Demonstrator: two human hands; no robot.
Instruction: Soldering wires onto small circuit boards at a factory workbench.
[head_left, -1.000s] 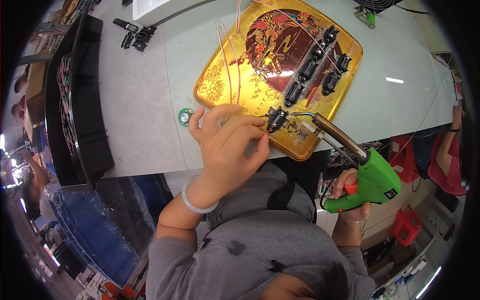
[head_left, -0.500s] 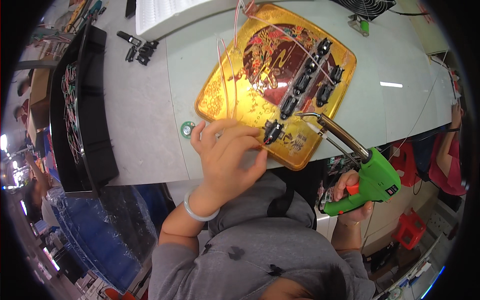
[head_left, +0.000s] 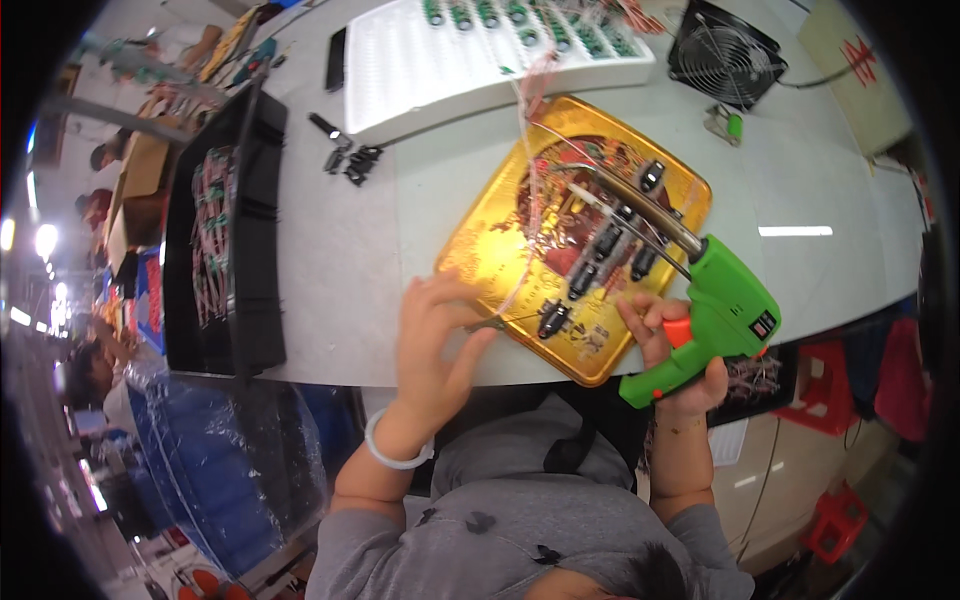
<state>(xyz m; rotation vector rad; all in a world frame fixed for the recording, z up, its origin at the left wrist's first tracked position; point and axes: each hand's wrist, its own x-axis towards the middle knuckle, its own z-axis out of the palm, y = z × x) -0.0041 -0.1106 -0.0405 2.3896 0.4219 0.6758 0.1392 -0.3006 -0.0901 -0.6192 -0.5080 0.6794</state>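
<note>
My right hand (head_left: pixel 672 345) grips a green soldering gun (head_left: pixel 733 300) with an orange trigger. Its metal barrel and pale nozzle reach up and left over a gold tin lid (head_left: pixel 480 235). My left hand (head_left: pixel 432 335) is at the lid's lower left edge, thumb and fingers closed around a small, flat, dark greenish piece (head_left: pixel 487 323), seen edge-on. Thin pinkish wires (head_left: pixel 532 200) run down across the lid towards that piece. Several small black housings (head_left: pixel 605 240) lie in rows on the lid. One black housing (head_left: pixel 554 318) sits near its lower corner, closest to my left fingers.
A white foam tray (head_left: pixel 430 85) with green round parts stands at the back. More black parts (head_left: pixel 362 165) lie left of the lid. A black bin (head_left: pixel 260 240) of wired pieces is at the left. A fan (head_left: pixel 725 58) stands back right, near a solder spool (head_left: pixel 722 125).
The soldering gun has swung up and left over the lid. My left hand has drawn away from the lower housing and now pinches the small piece; the green disc no longer shows. The view has shifted.
</note>
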